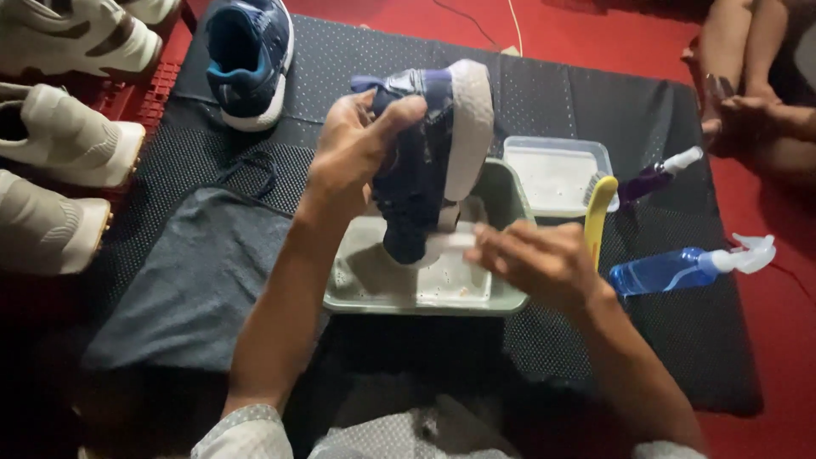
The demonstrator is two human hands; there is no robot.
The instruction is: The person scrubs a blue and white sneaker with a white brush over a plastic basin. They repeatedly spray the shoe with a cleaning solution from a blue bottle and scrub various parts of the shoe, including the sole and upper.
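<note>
Red floor is showing around a dark mat [663, 340]. Left hand [353, 153] is gripping a navy shoe [421, 161] over a soapy green tray [510, 299]; right hand [535, 259] is closing on a yellow brush [597, 212]. Scrubbing looks midway, with another navy shoe [248, 59] waiting.

we see our two bare forearms coming up from the bottom edge, with no watch, ring or band on either. our left hand [353, 157] and our right hand [535, 263] wear no gloves. at our shoulders short sleeves [246, 433] end above the elbows, in pale grey cloth with a fine small pattern. the same patterned cloth covers our chest low in the middle, creased and in shadow.
</note>
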